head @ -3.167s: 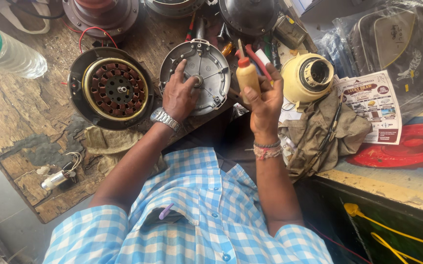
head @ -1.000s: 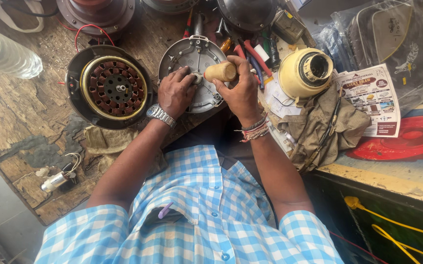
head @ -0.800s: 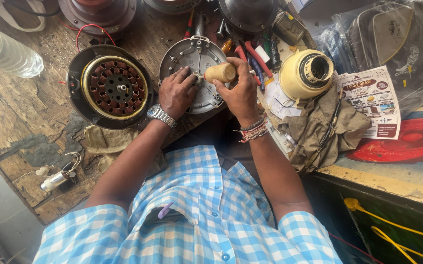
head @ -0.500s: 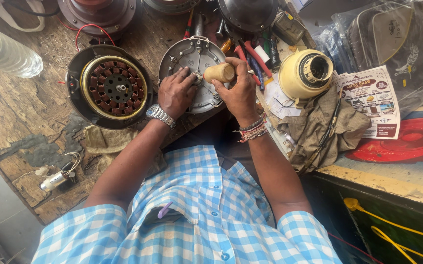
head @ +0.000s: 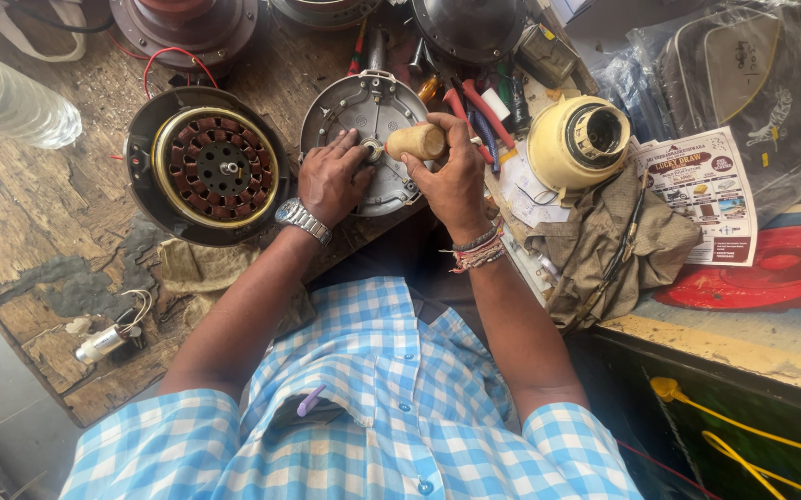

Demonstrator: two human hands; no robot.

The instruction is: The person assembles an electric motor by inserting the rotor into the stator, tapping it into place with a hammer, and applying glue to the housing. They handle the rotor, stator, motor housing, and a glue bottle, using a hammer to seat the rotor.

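A round grey metal motor cover (head: 356, 109) lies on the worn wooden bench. My left hand (head: 330, 178), with a metal watch on the wrist, presses flat on the cover's lower left part, fingers spread. My right hand (head: 454, 176) grips a small tan squeeze bottle (head: 416, 142), tipped sideways with its nozzle end pointing left at the cover's centre hub. To the left of the cover sits a fan motor stator (head: 219, 169) with copper windings in a dark round housing.
A clear plastic water bottle (head: 12, 102) lies at the far left. A cream motor housing (head: 578, 142), pliers with red handles (head: 480, 102), a brown rag (head: 604, 250), a printed leaflet (head: 707, 190) and a red disc (head: 770, 273) lie to the right. More motor parts sit at the back.
My right hand brought the tan bottle from upright beside the cover down onto the cover's centre and tipped it sideways. Over the last second both hands have barely moved.
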